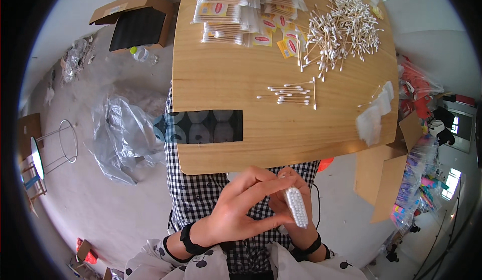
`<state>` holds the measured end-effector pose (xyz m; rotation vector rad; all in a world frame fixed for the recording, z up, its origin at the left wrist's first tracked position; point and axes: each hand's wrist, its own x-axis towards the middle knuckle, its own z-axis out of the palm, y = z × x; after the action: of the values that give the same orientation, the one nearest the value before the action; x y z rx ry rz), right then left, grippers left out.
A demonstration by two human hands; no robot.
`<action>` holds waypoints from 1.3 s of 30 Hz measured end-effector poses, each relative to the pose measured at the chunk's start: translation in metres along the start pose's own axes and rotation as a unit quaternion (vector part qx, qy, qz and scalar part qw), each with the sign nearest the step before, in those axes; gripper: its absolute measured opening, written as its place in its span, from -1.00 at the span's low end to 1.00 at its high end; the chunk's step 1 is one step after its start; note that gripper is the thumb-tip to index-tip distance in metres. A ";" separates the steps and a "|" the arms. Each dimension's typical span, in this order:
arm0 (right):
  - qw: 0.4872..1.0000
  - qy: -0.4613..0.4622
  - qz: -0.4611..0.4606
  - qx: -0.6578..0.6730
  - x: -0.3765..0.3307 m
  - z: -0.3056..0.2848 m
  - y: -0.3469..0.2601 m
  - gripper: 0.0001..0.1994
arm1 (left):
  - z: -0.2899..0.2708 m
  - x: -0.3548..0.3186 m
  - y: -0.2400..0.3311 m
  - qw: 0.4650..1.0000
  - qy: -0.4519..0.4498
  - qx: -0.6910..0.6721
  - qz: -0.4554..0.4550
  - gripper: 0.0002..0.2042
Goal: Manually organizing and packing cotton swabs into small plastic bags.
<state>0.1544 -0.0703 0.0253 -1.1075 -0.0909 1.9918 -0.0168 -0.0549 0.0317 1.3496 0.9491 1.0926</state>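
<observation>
Over my lap, just off the table's near edge, both hands hold a packed bundle of cotton swabs (297,208), its white tips facing up toward me. The bundle seems wrapped in a clear bag, though the fingers hide most of it. My left hand (238,202) pinches it with the fingertips above and the thumb below. Around its far side curls my right hand (301,189), partly covered by the bundle and the left fingers. On the table lie several loose swabs (291,94) in a rough row, and a large heap of swabs (346,26) spreads behind them.
Stacked bags of swabs (221,19) stand at the far left of the wooden table (301,134), beside yellow-and-white cards (287,46). A dark film sheet (216,127) overhangs the left edge. Crumpled clear plastic (371,117) lies at the right. Cardboard boxes (381,177) flank the table.
</observation>
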 end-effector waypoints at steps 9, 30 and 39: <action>0.998 -0.034 0.022 -0.042 0.000 -0.005 0.000 -0.81 | -0.007 0.007 -0.012 0.999 -0.011 -0.045 0.011 -0.60; 0.982 -0.002 -0.180 -0.065 -0.012 -0.019 0.018 -0.55 | 0.009 0.004 -0.002 0.994 0.104 0.013 -0.020 -0.57; 0.968 -0.001 -0.215 -0.129 -0.011 -0.001 0.011 -0.59 | 0.002 0.002 0.000 0.995 0.091 0.014 -0.025 -0.70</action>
<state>0.1510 -0.0850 0.0276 -1.1337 -0.5586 1.6192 -0.0146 -0.0533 0.0319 1.2566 1.1288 1.1819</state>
